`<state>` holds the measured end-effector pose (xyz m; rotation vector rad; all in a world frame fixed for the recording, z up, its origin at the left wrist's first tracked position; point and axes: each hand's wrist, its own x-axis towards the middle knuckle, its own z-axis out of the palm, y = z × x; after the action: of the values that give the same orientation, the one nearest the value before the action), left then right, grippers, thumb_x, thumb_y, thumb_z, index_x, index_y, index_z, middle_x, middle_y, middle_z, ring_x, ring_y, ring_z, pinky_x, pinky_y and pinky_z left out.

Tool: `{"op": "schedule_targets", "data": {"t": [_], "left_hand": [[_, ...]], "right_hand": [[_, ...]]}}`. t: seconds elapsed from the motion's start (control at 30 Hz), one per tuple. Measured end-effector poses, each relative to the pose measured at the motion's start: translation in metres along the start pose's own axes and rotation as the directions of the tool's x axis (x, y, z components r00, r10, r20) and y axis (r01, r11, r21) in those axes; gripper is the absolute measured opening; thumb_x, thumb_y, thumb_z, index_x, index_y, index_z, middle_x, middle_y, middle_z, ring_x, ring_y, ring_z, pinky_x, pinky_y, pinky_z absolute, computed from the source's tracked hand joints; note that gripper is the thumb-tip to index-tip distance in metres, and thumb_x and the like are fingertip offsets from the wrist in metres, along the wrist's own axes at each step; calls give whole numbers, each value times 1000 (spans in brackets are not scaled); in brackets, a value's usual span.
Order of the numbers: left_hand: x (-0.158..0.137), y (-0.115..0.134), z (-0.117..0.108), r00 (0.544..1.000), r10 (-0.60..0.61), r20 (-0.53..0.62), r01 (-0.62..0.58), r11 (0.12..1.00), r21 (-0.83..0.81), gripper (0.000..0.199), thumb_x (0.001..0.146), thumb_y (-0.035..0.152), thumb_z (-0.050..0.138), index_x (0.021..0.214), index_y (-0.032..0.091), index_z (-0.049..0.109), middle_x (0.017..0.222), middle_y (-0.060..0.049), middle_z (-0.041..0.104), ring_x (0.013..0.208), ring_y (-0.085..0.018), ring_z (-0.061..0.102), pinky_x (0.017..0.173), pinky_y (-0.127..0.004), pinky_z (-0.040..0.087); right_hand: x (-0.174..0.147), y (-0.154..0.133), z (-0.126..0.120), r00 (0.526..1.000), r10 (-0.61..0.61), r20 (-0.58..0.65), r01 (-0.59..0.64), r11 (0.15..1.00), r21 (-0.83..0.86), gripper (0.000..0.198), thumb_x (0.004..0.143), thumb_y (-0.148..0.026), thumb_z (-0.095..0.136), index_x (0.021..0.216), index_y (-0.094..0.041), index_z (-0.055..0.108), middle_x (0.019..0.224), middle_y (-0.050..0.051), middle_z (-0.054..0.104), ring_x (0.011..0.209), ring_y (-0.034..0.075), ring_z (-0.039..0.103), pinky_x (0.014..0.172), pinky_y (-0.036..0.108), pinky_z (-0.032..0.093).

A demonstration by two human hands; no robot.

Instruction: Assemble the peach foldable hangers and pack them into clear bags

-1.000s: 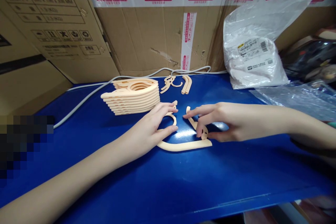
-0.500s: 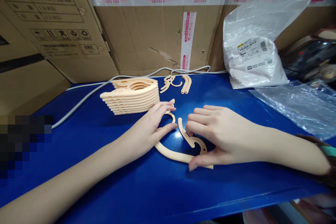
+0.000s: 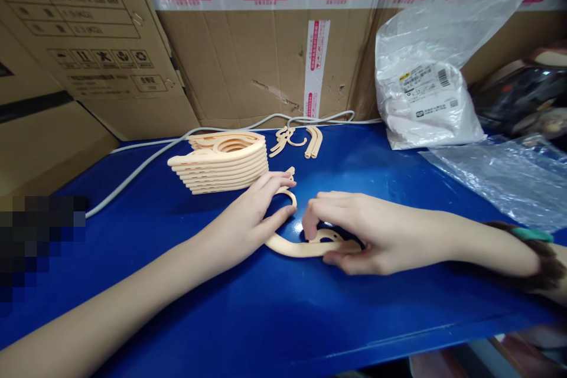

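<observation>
A cream plastic folding hanger lies low over the blue table, its curved hook showing between my hands. My left hand is closed around its left part, with the thumb near the hook and part of the hanger hidden beneath the palm. Near the hanger's right end, my right hand grips the arm, thumb in front and bent fingers behind. Left of the hanger and a little farther back stands a neat stack of folded cream hangers.
Behind my hands lie loose hanger pieces and two short curved arms. A grey cable runs along the back. Cardboard boxes wall the rear. A white plastic bag and clear film sit at the right.
My right hand has folded the hanger's arm inward, so the separate curved arm seen before is now under my fingers. My left hand has stayed nearly still.
</observation>
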<state>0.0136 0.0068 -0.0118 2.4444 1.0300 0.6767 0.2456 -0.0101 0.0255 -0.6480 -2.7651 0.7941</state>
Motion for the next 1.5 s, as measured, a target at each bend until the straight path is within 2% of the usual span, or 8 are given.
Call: {"op": "schedule_targets", "data": {"t": [0.1,0.3,0.57,0.7,0.87,1.0,1.2,1.5], "left_hand": [[0,2,-1,1000,-20,8,20,1000,-16,32,98,35,47,126,20,48,138,-11,49,135,-23,42,113,-41,35],[1,4,-2,999,-34,18,34,999,-36,33,99,38,46,127,21,48,140,-11,48,134,-25,42,113,-44,34],[1,2,-3,1000,-2,-5,2,1000,-9,34,96,37,52,124,20,51,136,-10,52,131,-24,47,112,-39,36],[0,7,-7,1000,19,8,-20,997,80,29,95,39,54,114,19,61,135,-9,56,128,-25,51,108,-41,41],[-1,12,-11,996,39,84,-54,983,174,37,99,31,41,129,16,58,144,-11,51,135,-25,45,112,-44,38],[-1,2,-9,990,102,100,-118,978,172,46,95,10,31,134,13,55,145,-12,49,135,-23,45,112,-42,39],[0,-8,-5,966,251,56,-256,962,96,40,96,8,35,126,15,60,137,-12,54,130,-20,50,106,-36,44],[-2,1,-7,979,181,99,-192,974,123,43,96,8,33,130,19,55,144,-10,44,136,-19,41,113,-38,37]], "right_hand": [[-1,9,-3,998,57,-10,-56,995,78,31,77,-6,59,104,-19,52,100,2,58,81,13,53,70,24,41],[-2,24,-10,990,99,-101,-97,995,23,23,82,-22,65,102,-19,54,98,2,58,83,15,52,74,28,42],[-2,29,-15,988,142,-68,-138,989,55,24,87,-32,65,104,-18,56,104,3,60,90,16,55,77,28,43],[-3,30,-20,991,125,-54,-122,992,44,24,88,-32,66,105,-18,57,104,3,61,93,16,56,81,29,43],[-4,37,-28,993,102,-57,-100,994,33,21,89,-30,65,106,-18,59,106,3,61,96,15,56,83,28,44],[-4,42,-29,993,101,-68,-98,994,47,24,90,-33,64,107,-17,60,106,3,62,97,15,58,85,28,45],[-4,45,-25,991,71,-116,-68,997,29,25,91,-32,63,110,-17,60,108,4,62,98,15,59,87,28,47],[-3,48,-27,980,25,-198,-52,990,-134,18,89,-29,65,102,-19,58,102,4,63,94,17,59,83,31,47]]}}
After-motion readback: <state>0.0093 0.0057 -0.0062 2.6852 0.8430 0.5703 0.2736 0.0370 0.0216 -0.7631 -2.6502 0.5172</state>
